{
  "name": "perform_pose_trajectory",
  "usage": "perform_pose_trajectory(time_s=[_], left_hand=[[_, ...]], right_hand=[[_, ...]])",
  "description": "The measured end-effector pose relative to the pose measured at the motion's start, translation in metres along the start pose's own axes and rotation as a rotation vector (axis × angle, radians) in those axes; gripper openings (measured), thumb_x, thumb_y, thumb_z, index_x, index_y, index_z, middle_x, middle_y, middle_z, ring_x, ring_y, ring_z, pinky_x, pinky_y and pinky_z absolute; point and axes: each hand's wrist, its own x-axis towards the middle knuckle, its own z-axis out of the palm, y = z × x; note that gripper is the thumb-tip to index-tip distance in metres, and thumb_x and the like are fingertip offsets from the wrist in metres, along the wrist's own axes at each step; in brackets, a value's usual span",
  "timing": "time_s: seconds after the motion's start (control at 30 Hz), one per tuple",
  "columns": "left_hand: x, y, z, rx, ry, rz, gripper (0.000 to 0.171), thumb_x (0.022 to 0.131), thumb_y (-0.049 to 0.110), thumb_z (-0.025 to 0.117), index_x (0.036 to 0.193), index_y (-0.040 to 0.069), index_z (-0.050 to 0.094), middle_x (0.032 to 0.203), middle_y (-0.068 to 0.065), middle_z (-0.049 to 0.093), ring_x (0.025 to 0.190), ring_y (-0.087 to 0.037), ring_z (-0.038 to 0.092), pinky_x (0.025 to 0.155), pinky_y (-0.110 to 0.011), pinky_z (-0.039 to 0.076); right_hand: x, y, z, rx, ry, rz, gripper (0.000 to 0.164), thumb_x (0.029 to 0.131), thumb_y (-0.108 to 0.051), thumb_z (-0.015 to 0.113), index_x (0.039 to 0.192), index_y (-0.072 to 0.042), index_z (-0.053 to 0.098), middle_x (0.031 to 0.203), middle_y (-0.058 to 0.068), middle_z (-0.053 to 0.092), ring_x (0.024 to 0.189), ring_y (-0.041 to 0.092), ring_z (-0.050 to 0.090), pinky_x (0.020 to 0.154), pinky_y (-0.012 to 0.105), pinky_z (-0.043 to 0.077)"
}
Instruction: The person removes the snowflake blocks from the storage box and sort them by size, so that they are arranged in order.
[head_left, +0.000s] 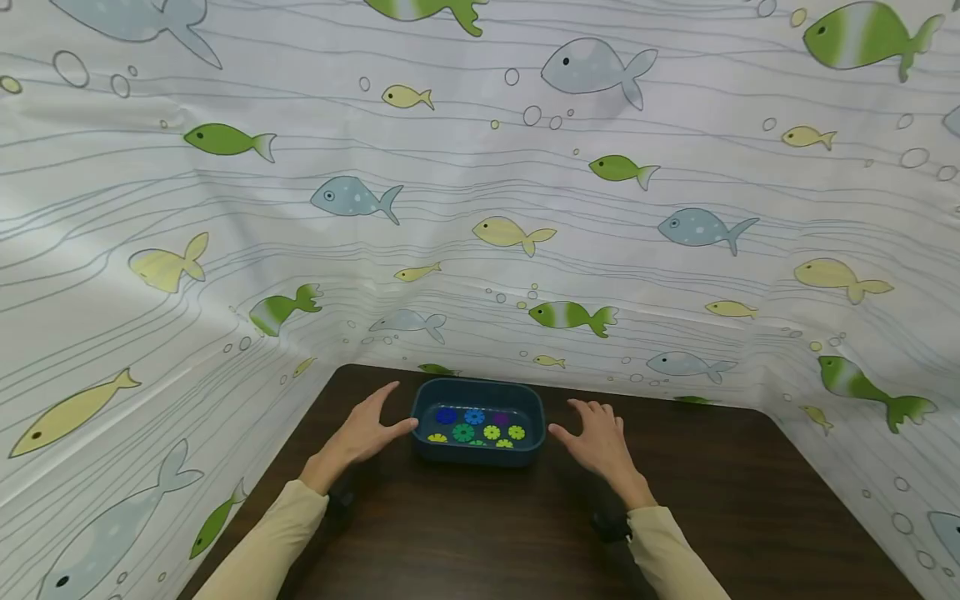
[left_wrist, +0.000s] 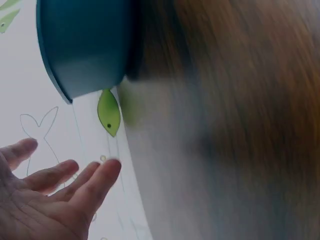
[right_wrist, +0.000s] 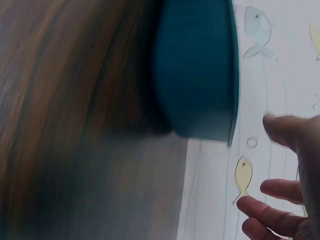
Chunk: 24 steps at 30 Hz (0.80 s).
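Note:
A dark teal plastic bin (head_left: 480, 455) sits toward the far side of the brown table. Inside lie several flat notched discs: blue (head_left: 474, 416), purple (head_left: 501, 419), green (head_left: 463, 432) and yellow (head_left: 491, 432). My left hand (head_left: 367, 429) is at the bin's left end, fingers spread and thumb tip close to the rim. On the other end, my right hand (head_left: 597, 437) is spread too, its thumb pointing toward the bin. Both wrist views show a gap between the fingers and the bin wall (left_wrist: 90, 50), and neither palm holds anything.
The dark wood table (head_left: 480, 533) stretches in front of the bin and to its right. White sheeting printed with fish (head_left: 480, 275) rises behind the table and along both sides. A dark band (head_left: 611, 525) circles the right wrist.

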Motion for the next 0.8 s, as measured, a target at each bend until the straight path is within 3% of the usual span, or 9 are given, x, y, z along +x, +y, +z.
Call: perform_pose_trajectory(time_s=[0.13, 0.27, 0.53, 0.8], left_hand=[[-0.002, 0.002, 0.001, -0.078, -0.013, -0.011, 0.096, 0.099, 0.054, 0.073, 0.17, 0.005, 0.032, 0.17, -0.032, 0.042, 0.145, -0.053, 0.056, 0.115, -0.07, 0.051], [-0.002, 0.008, 0.007, -0.103, -0.026, -0.014, 0.094, 0.097, 0.05, 0.076, 0.168, 0.004, 0.035, 0.165, -0.032, 0.048, 0.138, -0.052, 0.063, 0.107, -0.066, 0.057], [0.003, 0.015, 0.019, -0.138, -0.035, -0.022, 0.095, 0.095, 0.053, 0.078, 0.166, 0.004, 0.04, 0.161, -0.028, 0.056, 0.135, -0.045, 0.065, 0.11, -0.063, 0.057], [0.005, 0.017, 0.027, -0.134, -0.058, -0.04, 0.102, 0.091, 0.062, 0.079, 0.166, 0.005, 0.041, 0.165, -0.03, 0.051, 0.145, -0.049, 0.058, 0.118, -0.068, 0.05]], right_hand=[[0.004, -0.014, 0.003, 0.08, 0.015, -0.048, 0.052, 0.098, -0.032, 0.081, 0.138, 0.0, 0.071, 0.118, 0.019, 0.075, 0.116, 0.038, 0.062, 0.105, 0.062, 0.049], [0.008, -0.03, 0.006, 0.143, -0.009, -0.102, 0.043, 0.098, -0.024, 0.082, 0.132, 0.001, 0.074, 0.109, 0.015, 0.076, 0.104, 0.031, 0.067, 0.094, 0.054, 0.058], [0.023, -0.063, 0.025, 0.229, -0.113, -0.198, 0.031, 0.097, -0.016, 0.082, 0.123, -0.001, 0.078, 0.112, 0.019, 0.077, 0.103, 0.035, 0.071, 0.093, 0.055, 0.061], [0.041, -0.089, 0.046, 0.225, -0.229, -0.263, 0.03, 0.099, -0.013, 0.08, 0.124, 0.003, 0.077, 0.113, 0.018, 0.08, 0.098, 0.026, 0.074, 0.089, 0.048, 0.065]])
